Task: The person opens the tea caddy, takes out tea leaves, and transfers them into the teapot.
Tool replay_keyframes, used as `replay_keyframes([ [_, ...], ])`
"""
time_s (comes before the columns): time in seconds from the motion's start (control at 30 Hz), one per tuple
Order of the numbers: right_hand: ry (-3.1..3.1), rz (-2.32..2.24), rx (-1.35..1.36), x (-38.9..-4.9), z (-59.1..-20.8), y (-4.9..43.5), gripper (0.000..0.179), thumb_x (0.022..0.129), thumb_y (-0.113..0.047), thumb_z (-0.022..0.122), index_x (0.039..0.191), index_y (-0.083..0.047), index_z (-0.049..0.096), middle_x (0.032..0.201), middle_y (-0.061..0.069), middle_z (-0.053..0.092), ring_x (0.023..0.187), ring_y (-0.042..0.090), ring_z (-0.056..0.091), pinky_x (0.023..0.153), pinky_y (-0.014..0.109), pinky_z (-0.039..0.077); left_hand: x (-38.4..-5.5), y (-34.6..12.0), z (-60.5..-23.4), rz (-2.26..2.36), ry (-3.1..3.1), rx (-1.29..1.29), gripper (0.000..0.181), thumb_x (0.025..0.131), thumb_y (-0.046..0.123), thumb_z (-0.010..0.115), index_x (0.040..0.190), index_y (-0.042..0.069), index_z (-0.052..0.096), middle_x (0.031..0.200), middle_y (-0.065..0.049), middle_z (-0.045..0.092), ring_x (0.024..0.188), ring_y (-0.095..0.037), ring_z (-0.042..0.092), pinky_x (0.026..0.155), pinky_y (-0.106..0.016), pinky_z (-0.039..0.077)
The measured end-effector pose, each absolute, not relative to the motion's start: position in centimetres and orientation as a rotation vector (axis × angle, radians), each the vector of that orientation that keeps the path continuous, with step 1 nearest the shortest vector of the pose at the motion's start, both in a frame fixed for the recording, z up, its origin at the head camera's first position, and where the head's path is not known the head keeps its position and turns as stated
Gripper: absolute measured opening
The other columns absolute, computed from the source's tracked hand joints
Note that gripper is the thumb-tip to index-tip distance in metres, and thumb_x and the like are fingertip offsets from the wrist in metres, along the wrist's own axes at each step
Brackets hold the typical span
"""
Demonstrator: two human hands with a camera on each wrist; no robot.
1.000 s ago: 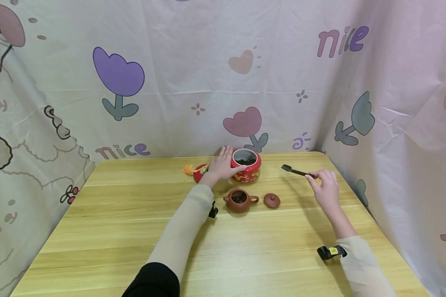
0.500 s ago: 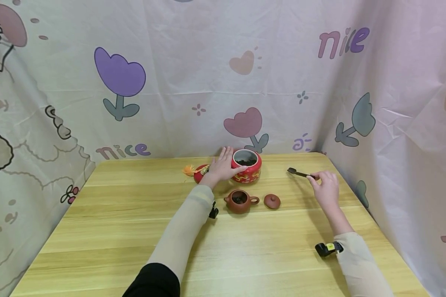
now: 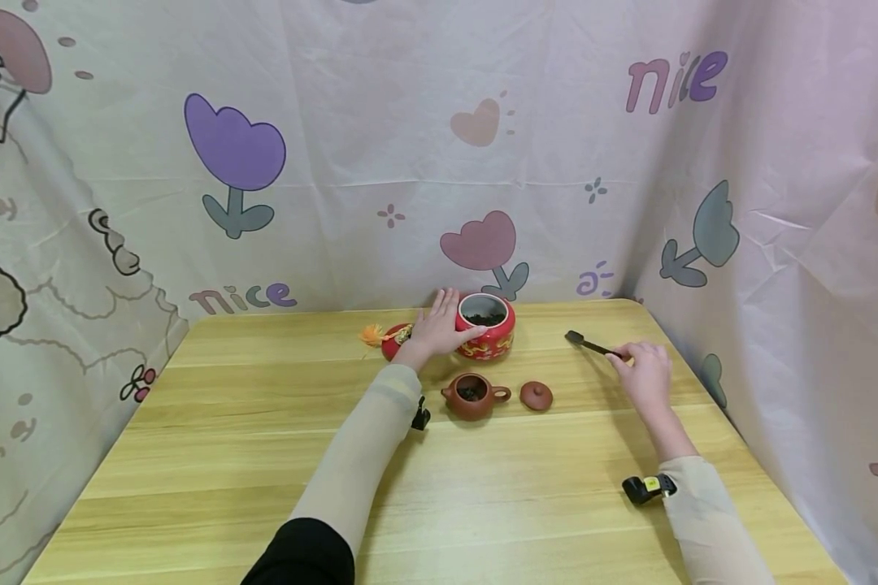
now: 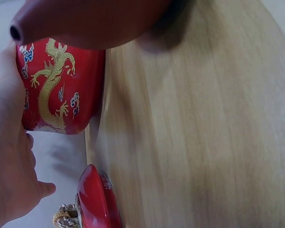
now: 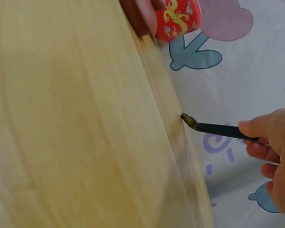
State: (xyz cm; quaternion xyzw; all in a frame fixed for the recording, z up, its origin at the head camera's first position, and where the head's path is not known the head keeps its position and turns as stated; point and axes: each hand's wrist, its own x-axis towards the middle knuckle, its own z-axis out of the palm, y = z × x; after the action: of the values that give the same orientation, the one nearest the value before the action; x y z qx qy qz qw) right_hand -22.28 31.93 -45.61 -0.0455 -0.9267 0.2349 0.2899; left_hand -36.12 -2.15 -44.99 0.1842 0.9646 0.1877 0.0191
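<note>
My left hand [image 3: 437, 327] lies with straight fingers against the left side of a red tea jar [image 3: 488, 344], its thumb across the jar's front. Dark tea leaves show inside the jar, and a gold dragon decorates its wall [image 4: 52, 95]. Between thumb and fingers, my right hand [image 3: 645, 375] pinches the handle end of a small dark tea scoop [image 3: 588, 344], held above the table on the right. A brown clay teapot [image 3: 470, 406], uncovered and with leaves inside, stands in front of the jar. Right of its handle sits the teapot lid [image 3: 536, 396].
Left of the jar lies its red lid [image 3: 393, 348] with an orange tassel [image 3: 371, 335], partly hidden by my left hand. The wooden table [image 3: 249, 455] ends at a patterned cloth backdrop [image 3: 351, 146] behind and at the right.
The tea scoop and my right hand have shifted slightly right. My left hand, the jar and the teapot stay put.
</note>
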Motion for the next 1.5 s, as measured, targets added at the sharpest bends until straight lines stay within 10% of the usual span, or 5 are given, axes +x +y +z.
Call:
replay_keyframes([
  [0.87,-2.997,0.381,-0.232,-23.0,-46.2,32.0,0.018,0.089,-0.02,0.065,0.093,-0.002,0.067,0.102,0.025,0.064,0.103,0.047,0.052,0.08,0.058,0.041,-36.0,-2.2,-44.8,0.557,2.997,0.573,0.113,0.08,0.086,0.036,0.158,0.012,0.004,0.167,-0.006,0.002,0.154,-0.023,-0.002,0.121,-0.06,0.013],
  [1.5,-2.929,0.474,-0.121,-22.0,-44.1,29.8,0.049,0.091,-0.031,0.063,0.128,0.0,0.056,0.136,0.031,0.049,0.127,0.05,0.04,0.1,0.066,0.033,-35.8,-2.4,-44.4,0.674,2.985,0.569,0.115,0.077,0.087,0.041,0.158,0.013,0.007,0.166,-0.008,0.005,0.154,-0.026,-0.001,0.12,-0.061,0.011],
])
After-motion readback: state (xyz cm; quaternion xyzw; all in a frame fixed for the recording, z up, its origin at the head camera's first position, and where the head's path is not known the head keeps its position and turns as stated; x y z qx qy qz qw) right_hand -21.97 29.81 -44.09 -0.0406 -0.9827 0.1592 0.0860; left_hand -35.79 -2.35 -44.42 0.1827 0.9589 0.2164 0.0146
